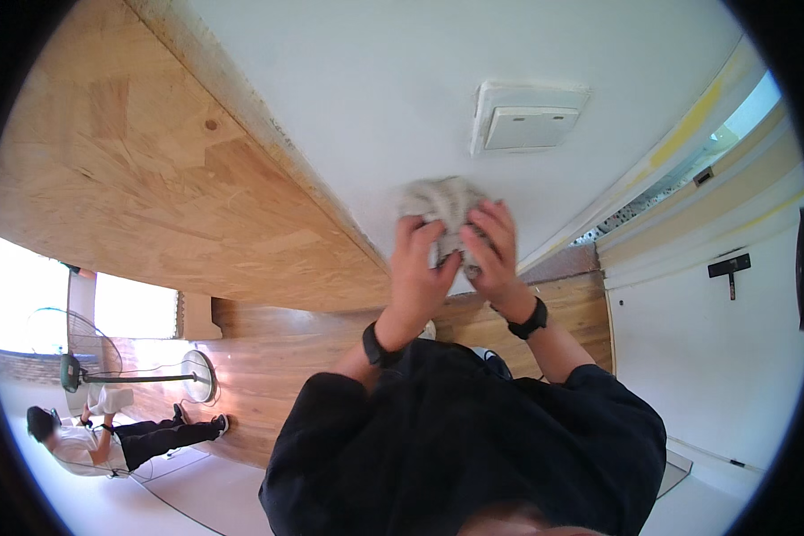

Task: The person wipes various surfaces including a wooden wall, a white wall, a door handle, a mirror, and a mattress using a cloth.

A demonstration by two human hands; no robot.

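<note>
A crumpled grey-beige cloth (447, 197) is bunched between my two hands, close in front of the white wall (368, 87); whether it presses on the wall is hard to tell. My left hand (421, 251) grips the cloth's left side with bent fingers. On the other side, my right hand (494, 244) holds it too, its fingers blurred. Above and to the right of the cloth, a white double wall switch (532, 127) sits on the wall. Both wrists wear black bands.
A wood-chip board panel (174, 174) borders the wall on the left. To the right are a door frame and a white door (697, 348) with a black handle. Far left, a floor fan (141, 378) stands near another person (100, 442), who holds a pale cloth.
</note>
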